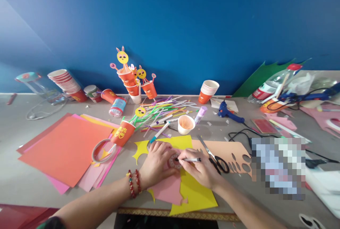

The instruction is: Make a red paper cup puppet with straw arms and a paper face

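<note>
Pink paper [166,190] lies on yellow paper [196,190] at the table's front. My left hand [156,160], with bead bracelets at the wrist, presses on the pink paper. Its thumb and fingers curve around a small round ring-like piece [174,163] with a pale dotted band; I cannot make out its exact kind. In my right hand [198,172] is a marker [193,159], pinched between thumb and fingers, its tip down at the ring's middle. Black-handled scissors [221,163] lie open beside my right hand, on peach paper [235,147] with cut-out holes.
Colored paper sheets [69,147] and a tape roll [102,151] lie left. Behind are scattered straws [159,112], a small white cup [186,124], a glue stick [201,115] and decorated red cups [150,90]. A glue gun [230,112] with its cord lies right.
</note>
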A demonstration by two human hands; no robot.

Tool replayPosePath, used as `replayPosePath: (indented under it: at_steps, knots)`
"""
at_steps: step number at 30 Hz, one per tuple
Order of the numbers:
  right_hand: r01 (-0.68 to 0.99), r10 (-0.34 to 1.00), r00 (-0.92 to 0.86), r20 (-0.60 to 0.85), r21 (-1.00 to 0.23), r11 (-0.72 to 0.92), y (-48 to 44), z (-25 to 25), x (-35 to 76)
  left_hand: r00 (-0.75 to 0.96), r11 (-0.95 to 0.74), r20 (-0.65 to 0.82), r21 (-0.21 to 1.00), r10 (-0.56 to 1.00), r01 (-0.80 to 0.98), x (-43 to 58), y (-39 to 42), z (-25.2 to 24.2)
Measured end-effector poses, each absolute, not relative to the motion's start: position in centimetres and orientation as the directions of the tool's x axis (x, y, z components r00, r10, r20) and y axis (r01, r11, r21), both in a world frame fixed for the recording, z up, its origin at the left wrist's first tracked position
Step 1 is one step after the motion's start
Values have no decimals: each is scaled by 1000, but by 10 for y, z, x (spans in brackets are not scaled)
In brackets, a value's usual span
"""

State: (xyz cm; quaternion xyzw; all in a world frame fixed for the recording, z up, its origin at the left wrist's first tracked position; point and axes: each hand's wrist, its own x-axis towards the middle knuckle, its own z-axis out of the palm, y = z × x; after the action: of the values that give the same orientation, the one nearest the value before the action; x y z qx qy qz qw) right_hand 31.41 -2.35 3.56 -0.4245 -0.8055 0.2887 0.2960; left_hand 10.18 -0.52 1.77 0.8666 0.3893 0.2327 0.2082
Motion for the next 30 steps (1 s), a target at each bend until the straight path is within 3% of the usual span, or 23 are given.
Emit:
replayPosePath:
  at_steps: [9,17,26,30]
  knots:
    - [570,755,-574,317,-507,646,-26,38,313,592,-613,238,532,770,584,102,-6,18]
    - [630,691,-659,296,-285,723,-26,44,303,580,-625,273,522,768,581,103,-5,15]
    - [700,749,-632,200,-267,662,-22,54,293,587,-650,308,517,748,557,101,-5,10]
    - [705,799,-555,233,-380,600,-19,59,298,592,-650,297,500,750,573,101,-5,10]
